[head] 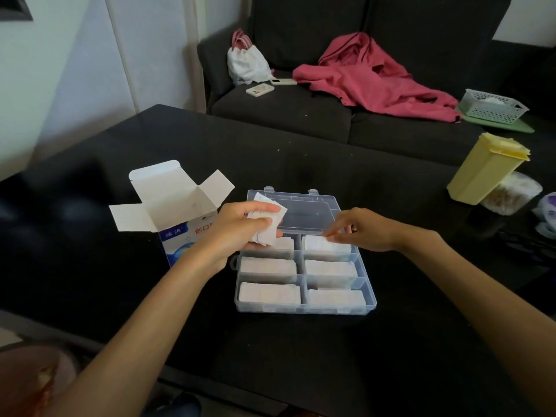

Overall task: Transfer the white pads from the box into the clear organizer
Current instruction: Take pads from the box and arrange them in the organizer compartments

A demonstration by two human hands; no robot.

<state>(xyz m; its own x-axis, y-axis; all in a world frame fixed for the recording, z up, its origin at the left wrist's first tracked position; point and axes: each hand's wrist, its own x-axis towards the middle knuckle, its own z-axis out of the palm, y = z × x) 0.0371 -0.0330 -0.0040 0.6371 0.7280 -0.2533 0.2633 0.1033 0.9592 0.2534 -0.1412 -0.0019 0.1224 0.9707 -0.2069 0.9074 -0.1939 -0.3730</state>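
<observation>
- At the middle of the frame, on the black table (pixel 301 356), we see the clear organizer (pixel 304 308) lying open, its lid (pixel 304 212) folded back toward the sofa.
- Six compartments show in two columns, and each one holds a stack of white pads (pixel 269 293); the stacks lie flat and fill their slots nearly wall to wall.
- Our left hand (pixel 240 227) hovers over the upper left compartment with its fingers curled round a small bunch of pads (pixel 267 228), thumb on top, the bunch sticking out toward the lid.
- Our right hand (pixel 361 230) reaches across the upper right compartment; its fingers are nearly straight and its fingertips (pixel 331 235) touch the top pad of that stack. Whether they pinch the pad or only press it we cannot tell, since the tips blur into the white.
- Left of the organizer stands the box (pixel 177 218), blue and white with red print, its four top flaps spread open. It sits just beside the organizer, partly behind our left wrist; its inside is not visible from here.
- At the right edge of the frame a yellow container (pixel 487 170) leans on a clear tub (pixel 511 194).
- Across the top of the frame runs a dark sofa (pixel 285 109) bearing a pink garment (pixel 373 79), a white bag (pixel 246 61), two phones (pixel 260 89), and a white basket (pixel 493 106) on a green tray (pixel 520 126).
</observation>
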